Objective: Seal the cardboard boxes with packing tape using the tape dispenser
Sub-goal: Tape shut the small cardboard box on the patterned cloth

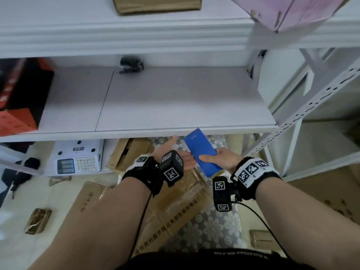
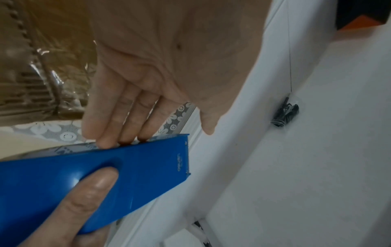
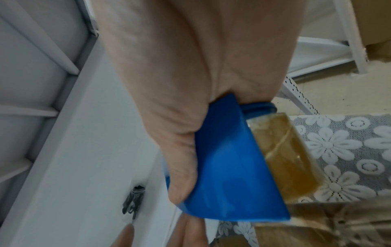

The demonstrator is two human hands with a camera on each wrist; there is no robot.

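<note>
Head view: your right hand (image 1: 224, 158) is wrapped around the blue tape dispenser (image 1: 202, 152), held in the air just below the front edge of the white shelf (image 1: 175, 98), above a taped cardboard box (image 1: 175, 203) on the floor. Your left hand (image 1: 175, 152) lies flat, palm up, beside the dispenser. Judging by its look, the dispenser is light, rigid plastic with a smooth shell, so keep hold around the body near the roll.

Left wrist view: your left fingers (image 2: 110, 127) are straight and relaxed, their tips touching the dispenser's upper edge (image 2: 127, 167); nothing is clamped. The right thumb (image 2: 93, 187) sits in a shallow dimple on the blue face.

Right wrist view: your right grip is closed on the dispenser (image 3: 228, 167), thumb along its side, the amber tape roll (image 3: 285, 158) showing at the open end above a floral cloth (image 3: 338, 150).
</note>
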